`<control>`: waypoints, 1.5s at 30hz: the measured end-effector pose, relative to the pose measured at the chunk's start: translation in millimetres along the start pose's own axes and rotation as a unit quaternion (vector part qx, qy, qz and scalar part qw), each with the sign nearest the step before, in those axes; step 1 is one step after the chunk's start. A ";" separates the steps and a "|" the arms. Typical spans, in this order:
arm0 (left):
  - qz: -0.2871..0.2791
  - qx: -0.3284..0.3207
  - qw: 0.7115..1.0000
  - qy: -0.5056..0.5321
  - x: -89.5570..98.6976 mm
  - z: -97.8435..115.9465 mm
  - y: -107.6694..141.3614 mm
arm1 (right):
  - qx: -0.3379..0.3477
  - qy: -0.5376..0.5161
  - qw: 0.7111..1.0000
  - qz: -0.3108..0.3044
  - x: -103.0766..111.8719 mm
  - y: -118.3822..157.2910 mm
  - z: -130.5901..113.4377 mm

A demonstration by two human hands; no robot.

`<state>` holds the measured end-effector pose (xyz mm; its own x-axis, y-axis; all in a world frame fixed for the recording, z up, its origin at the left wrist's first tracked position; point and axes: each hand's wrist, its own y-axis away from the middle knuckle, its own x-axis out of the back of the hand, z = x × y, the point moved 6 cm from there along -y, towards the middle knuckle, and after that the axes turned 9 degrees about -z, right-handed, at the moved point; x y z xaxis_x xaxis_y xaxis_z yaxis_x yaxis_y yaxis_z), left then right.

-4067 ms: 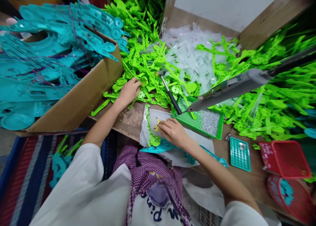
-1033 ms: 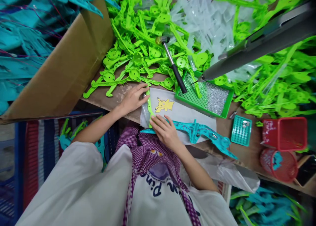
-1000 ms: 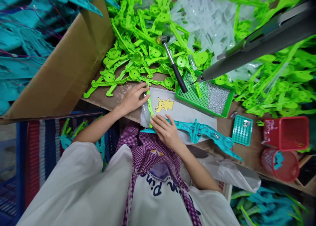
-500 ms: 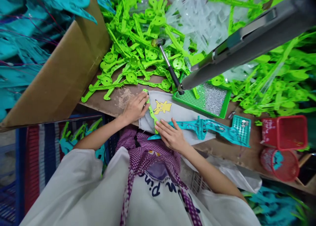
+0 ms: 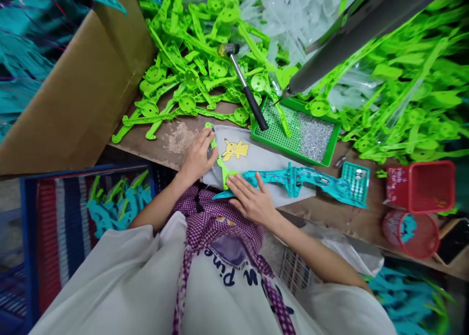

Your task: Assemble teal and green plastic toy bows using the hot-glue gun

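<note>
A slim green plastic arm [image 5: 219, 154] lies on a grey cloth [image 5: 271, 154] with a yellow cartoon print. My left hand [image 5: 200, 154] is closed around its upper part, thumb on the near side. My right hand [image 5: 252, 198] rests flat, fingers stretched and thumb raised, on the arm's lower end and the adjoining end of a long teal plastic piece [image 5: 293, 178], shaped like a toy bow's body. Where the two parts meet is partly under those fingers. The teal piece reaches right to a small teal basket [image 5: 361, 176] holding several round metal bits.
A heap of green arms [image 5: 190, 76] covers the back. A hammer [image 5: 244, 83] leans there beside a green tray [image 5: 331, 149] of small metal pieces. A grey power driver [image 5: 330, 52] hangs above. Red baskets [image 5: 421, 186] stand right; a cardboard box [image 5: 73, 100] stands left.
The whole view has shifted slightly. My right fingers have slid a little to the right, and more of the green arm's lower end shows. My left hand keeps its hold.
</note>
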<state>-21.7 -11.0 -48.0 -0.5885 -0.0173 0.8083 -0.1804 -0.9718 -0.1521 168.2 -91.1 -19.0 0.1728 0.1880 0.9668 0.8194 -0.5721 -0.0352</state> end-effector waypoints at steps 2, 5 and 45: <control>-0.004 0.006 1.000 0.006 1.1 -1.1 -0.8 | -0.011 0.011 0.999 0.028 -4.6 1.1 -4.9; -0.008 0.015 1.000 0.013 3.5 -1.5 -1.8 | -0.018 -0.020 0.998 0.062 -4.8 4.2 -6.7; 0.032 -0.005 0.999 0.008 8.8 -6.7 -5.1 | -0.202 -0.467 0.737 0.445 85.4 -142.4 220.2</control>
<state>-31.2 -4.5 -43.9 -0.6116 -0.0755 0.7875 -0.1495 -0.9665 -0.2087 186.6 182.2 12.9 0.9990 -0.0452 0.0042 -0.0421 -0.9564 -0.2889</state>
